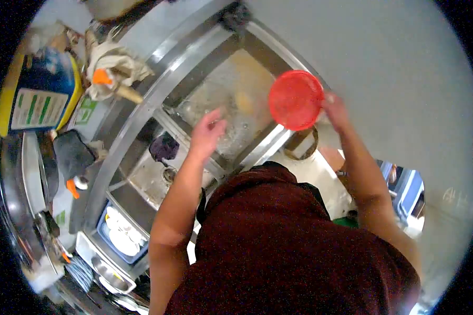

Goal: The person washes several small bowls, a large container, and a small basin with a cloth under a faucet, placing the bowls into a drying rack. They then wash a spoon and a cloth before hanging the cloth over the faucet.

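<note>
The right hand (333,107) is closed on the edge of 1 red round plastic strainer (295,100), fingers on the right side of its rim. The strainer is up in the air, tipped so its round face looks at us. It sits over the near right corner of the long shiny steel sink (157,100). It is bright red all over, w/ a thick rim and a flat middle (the little holes are too blurry to count).

The left hand (207,131) holds nothing. Its fingers are loose and a bit curled, and it hangs over the wet part of the sink, well apart from the strainer.

The sink has 2 tubs. The far tub has foamy water and 1 soft yellow lump (244,100) in it. The near tub has 1 dark purple lump (164,147) by the drain.

Farther out on the left there is 1 blue plastic bin (103,220) w/ white plates (123,239) inside; I can't tell how many. There are 2 orange bottle caps (102,77) (72,187). There is also 1 big yellow and blue can (39,92) at the far left.
</note>
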`<state>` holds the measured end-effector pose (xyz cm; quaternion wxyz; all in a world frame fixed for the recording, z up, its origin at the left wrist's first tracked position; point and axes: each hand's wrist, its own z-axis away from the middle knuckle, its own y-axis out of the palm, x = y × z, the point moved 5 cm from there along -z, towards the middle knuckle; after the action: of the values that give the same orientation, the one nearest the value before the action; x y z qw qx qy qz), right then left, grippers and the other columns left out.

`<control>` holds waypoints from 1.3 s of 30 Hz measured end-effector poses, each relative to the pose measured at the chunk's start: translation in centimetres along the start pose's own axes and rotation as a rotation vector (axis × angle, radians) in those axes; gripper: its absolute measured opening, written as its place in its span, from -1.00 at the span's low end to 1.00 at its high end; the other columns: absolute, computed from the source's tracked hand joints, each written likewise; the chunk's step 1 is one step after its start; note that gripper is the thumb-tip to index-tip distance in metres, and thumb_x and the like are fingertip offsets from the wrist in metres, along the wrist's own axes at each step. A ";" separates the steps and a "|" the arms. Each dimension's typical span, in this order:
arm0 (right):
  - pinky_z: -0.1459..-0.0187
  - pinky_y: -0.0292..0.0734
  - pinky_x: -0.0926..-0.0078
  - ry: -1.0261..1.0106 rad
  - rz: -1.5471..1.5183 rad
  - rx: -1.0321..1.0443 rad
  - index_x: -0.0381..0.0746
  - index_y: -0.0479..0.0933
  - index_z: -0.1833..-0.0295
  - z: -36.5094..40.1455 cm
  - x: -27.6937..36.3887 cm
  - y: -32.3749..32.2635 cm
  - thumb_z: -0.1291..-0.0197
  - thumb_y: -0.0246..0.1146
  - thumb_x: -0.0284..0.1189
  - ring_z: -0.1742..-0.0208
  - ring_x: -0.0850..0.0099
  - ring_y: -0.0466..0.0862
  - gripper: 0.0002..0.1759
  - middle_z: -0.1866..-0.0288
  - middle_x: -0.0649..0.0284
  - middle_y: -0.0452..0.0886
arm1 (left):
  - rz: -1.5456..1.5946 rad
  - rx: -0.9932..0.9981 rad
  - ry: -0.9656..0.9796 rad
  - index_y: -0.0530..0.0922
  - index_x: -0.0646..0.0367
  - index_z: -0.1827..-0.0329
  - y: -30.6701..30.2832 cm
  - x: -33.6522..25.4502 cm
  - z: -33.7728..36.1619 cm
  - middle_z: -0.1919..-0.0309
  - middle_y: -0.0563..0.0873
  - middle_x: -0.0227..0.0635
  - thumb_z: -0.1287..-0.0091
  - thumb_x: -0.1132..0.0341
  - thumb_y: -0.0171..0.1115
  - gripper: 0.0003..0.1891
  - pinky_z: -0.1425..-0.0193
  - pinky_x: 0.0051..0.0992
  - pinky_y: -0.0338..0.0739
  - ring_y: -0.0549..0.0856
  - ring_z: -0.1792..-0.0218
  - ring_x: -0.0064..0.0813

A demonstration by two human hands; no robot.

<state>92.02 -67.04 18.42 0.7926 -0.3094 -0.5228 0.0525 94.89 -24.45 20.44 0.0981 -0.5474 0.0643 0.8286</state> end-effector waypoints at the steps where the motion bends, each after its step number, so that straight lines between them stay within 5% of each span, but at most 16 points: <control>1: 0.27 0.44 0.54 -0.038 -0.059 -0.098 -0.27 0.56 0.09 -0.8 -4.4 -3.2 0.01 0.26 -0.36 0.35 0.53 0.53 -0.66 0.36 0.33 0.60 | -0.012 0.022 0.001 0.41 0.27 -0.20 -0.3 0.3 0.4 -0.06 0.57 -0.21 -0.29 0.27 0.20 -0.54 0.08 -0.50 0.52 0.61 0.12 -0.50; 3: 0.34 0.44 0.50 0.112 0.045 -0.033 -0.28 0.57 0.13 2.7 -4.9 -8.5 0.01 0.26 -0.37 0.40 0.49 0.53 -0.69 0.39 0.31 0.60 | 0.175 -0.062 -0.275 0.46 0.26 -0.12 -1.8 3.1 1.5 0.03 0.59 -0.25 -0.28 0.30 0.18 -0.63 0.12 -0.51 0.53 0.63 0.13 -0.47; 5: 0.44 0.41 0.48 0.275 0.268 0.041 -0.30 0.58 0.21 4.9 -7.7 -11.3 0.02 0.28 -0.36 0.47 0.50 0.51 -0.72 0.44 0.30 0.59 | 0.152 -0.116 -0.299 0.47 0.25 -0.08 -3.1 4.5 2.8 0.08 0.60 -0.26 -0.27 0.31 0.17 -0.66 0.14 -0.51 0.53 0.64 0.14 -0.45; 8: 0.47 0.40 0.44 0.098 0.759 -0.078 -0.30 0.59 0.25 4.0 -22.7 -12.0 0.04 0.29 -0.34 0.52 0.49 0.50 -0.72 0.49 0.30 0.59 | 0.163 -0.214 -0.350 0.48 0.24 -0.03 -4.7 6.1 3.9 0.14 0.62 -0.27 -0.27 0.31 0.17 -0.69 0.18 -0.51 0.54 0.66 0.17 -0.41; 11: 0.41 0.46 0.38 -0.042 0.307 0.077 -0.32 0.59 0.22 4.1 -28.5 -7.6 0.04 0.32 -0.29 0.48 0.41 0.54 -0.66 0.45 0.24 0.61 | 0.187 -0.269 -0.377 0.47 0.25 -0.02 -5.1 7.0 5.1 0.17 0.63 -0.26 -0.27 0.30 0.17 -0.69 0.20 -0.50 0.55 0.67 0.19 -0.38; 14: 0.39 0.47 0.35 0.503 0.035 -0.059 -0.33 0.59 0.18 5.9 -18.9 -4.7 0.03 0.33 -0.25 0.44 0.39 0.55 -0.62 0.42 0.21 0.61 | 0.167 -0.298 -0.387 0.46 0.26 -0.03 -5.4 7.1 6.2 0.18 0.64 -0.26 -0.27 0.30 0.17 -0.68 0.21 -0.49 0.55 0.68 0.22 -0.37; 20: 0.47 0.39 0.47 0.320 -0.150 -0.212 -0.28 0.55 0.10 1.3 -17.3 -2.2 -0.02 0.31 -0.20 0.48 0.44 0.50 -0.59 0.44 0.25 0.56 | 0.205 -0.326 -0.384 0.46 0.26 -0.03 -7.5 8.9 7.2 0.19 0.64 -0.27 -0.27 0.30 0.16 -0.68 0.21 -0.49 0.55 0.68 0.22 -0.38; 23: 0.49 0.37 0.51 0.301 -0.180 -0.282 -0.26 0.55 0.15 0.6 -11.5 -2.3 -0.05 0.29 -0.16 0.51 0.48 0.47 -0.60 0.46 0.29 0.53 | 0.190 -0.376 -0.417 0.46 0.26 -0.03 -8.1 8.8 7.9 0.19 0.64 -0.28 -0.27 0.29 0.15 -0.68 0.20 -0.49 0.55 0.67 0.21 -0.39; 27: 0.52 0.34 0.52 0.115 0.035 -0.348 -0.24 0.54 0.21 -3.2 -8.1 -0.7 -0.06 0.31 -0.11 0.53 0.52 0.45 -0.60 0.49 0.33 0.51 | 0.223 -0.429 -0.442 0.47 0.25 -0.03 -9.1 9.0 8.7 0.17 0.63 -0.28 -0.26 0.28 0.16 -0.67 0.21 -0.49 0.55 0.67 0.20 -0.39; 30: 0.48 0.38 0.50 0.091 -0.036 -0.151 -0.23 0.55 0.20 -2.2 1.9 4.1 -0.06 0.31 -0.05 0.52 0.55 0.45 -0.56 0.50 0.34 0.50 | 0.239 -0.442 -0.447 0.47 0.24 -0.04 -10.3 10.7 8.6 0.17 0.63 -0.28 -0.26 0.28 0.17 -0.67 0.22 -0.50 0.55 0.67 0.21 -0.39; 32: 0.36 0.48 0.41 0.002 0.065 0.072 -0.23 0.56 0.20 -4.0 1.7 9.9 -0.07 0.28 -0.02 0.46 0.43 0.57 -0.54 0.42 0.23 0.59 | 0.264 -0.475 -0.462 0.47 0.24 -0.04 -10.9 11.3 8.7 0.17 0.63 -0.27 -0.27 0.28 0.16 -0.67 0.23 -0.51 0.55 0.67 0.22 -0.39; 34: 0.20 0.52 0.28 -0.326 0.507 0.048 -0.24 0.57 0.18 -5.6 -0.2 17.5 -0.08 0.24 -0.05 0.33 0.24 0.65 -0.55 0.30 0.08 0.64 | 0.282 -0.501 -0.485 0.47 0.24 -0.05 -11.1 11.4 8.6 0.16 0.64 -0.27 -0.29 0.28 0.13 -0.68 0.24 -0.51 0.55 0.68 0.24 -0.41; 36: 0.13 0.52 0.19 -0.168 0.497 0.470 -0.23 0.58 0.17 -3.8 2.4 23.3 -0.10 0.19 -0.11 0.19 0.09 0.64 -0.60 0.23 -0.01 0.64 | 0.273 -0.515 -0.500 0.47 0.24 -0.04 -11.9 11.9 8.7 0.16 0.64 -0.27 -0.30 0.28 0.13 -0.68 0.24 -0.51 0.55 0.68 0.24 -0.41; 39: 0.09 0.52 0.18 -0.344 0.521 0.739 -0.20 0.59 0.14 -4.4 -3.0 34.1 -0.10 0.17 -0.14 0.13 0.11 0.62 -0.63 0.22 -0.01 0.64 | 0.274 -0.551 -0.504 0.47 0.25 -0.03 -13.0 12.6 9.2 0.18 0.64 -0.28 -0.31 0.27 0.13 -0.69 0.24 -0.52 0.54 0.68 0.24 -0.42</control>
<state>102.65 -42.84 -3.74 0.7120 -0.1144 -0.4978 0.4819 84.84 -8.72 12.44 -0.1513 -0.3190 -0.1140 0.9286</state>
